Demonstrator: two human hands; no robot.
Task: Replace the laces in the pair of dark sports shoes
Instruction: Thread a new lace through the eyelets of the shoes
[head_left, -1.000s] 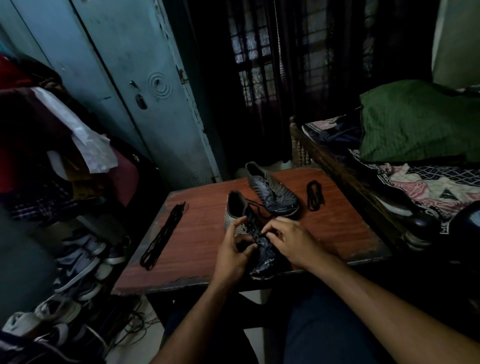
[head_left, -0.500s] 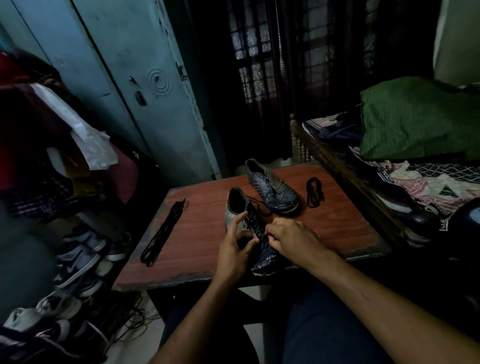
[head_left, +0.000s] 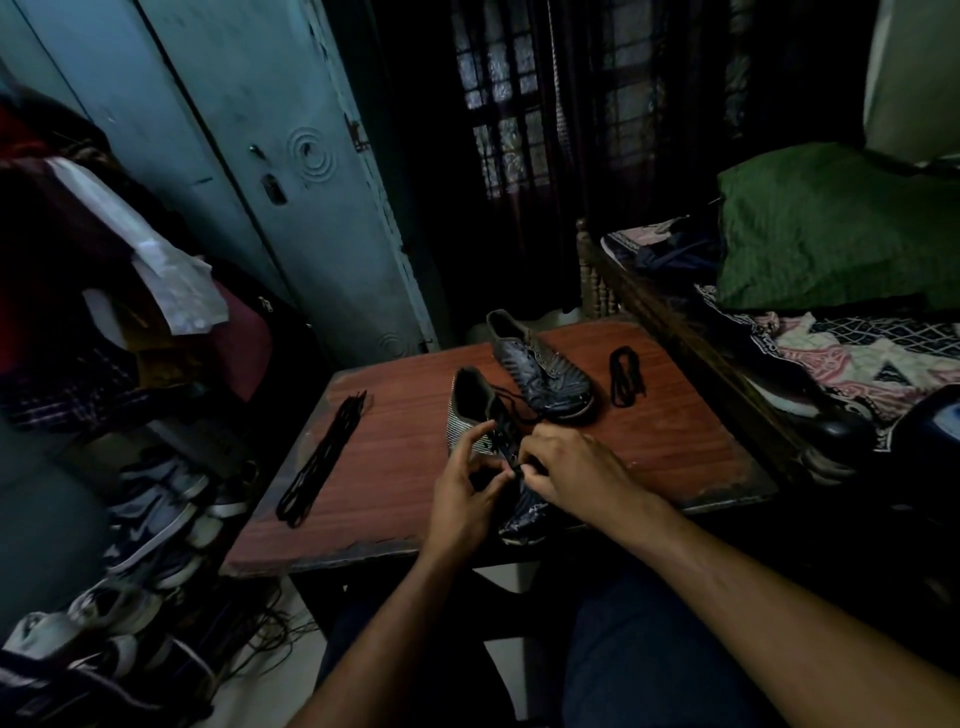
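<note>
Dark near shoe (head_left: 475, 415) lay at the table's (head_left: 395, 467) six o'clock edge, half laced; left hand (head_left: 462, 499) and right hand (head_left: 576, 473) pinched its lace. Far shoe (head_left: 540, 371), at twelve o'clock, appeared laceless; lace bundles remained at nine (head_left: 322, 460) and two o'clock (head_left: 626, 376).

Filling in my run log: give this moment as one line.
stage: lacing near shoe | left hand: steadies shoe | right hand: pinches lace | far shoe: untouched | table: lace bundles both sides
</note>
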